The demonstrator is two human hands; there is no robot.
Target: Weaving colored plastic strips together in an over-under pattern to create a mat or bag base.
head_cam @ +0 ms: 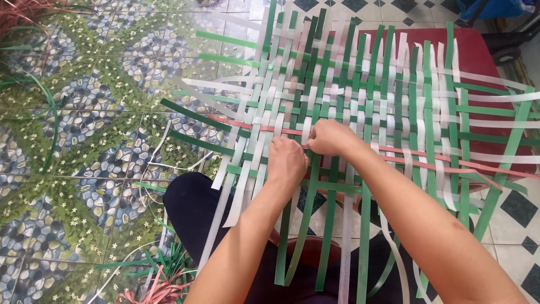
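We cannot see the fingertips of either hand; they curl under, hidden by the knuckles. The woven mat (360, 95) of green and white strips runs off the frame's right edge. Our left hand (287, 162) is clenched knuckles-up on the weave, though what it grips we cannot tell. Our right hand (332, 137), touching it just beyond, pinches the pink strip (253, 126), which crosses the mat to either side of both hands.
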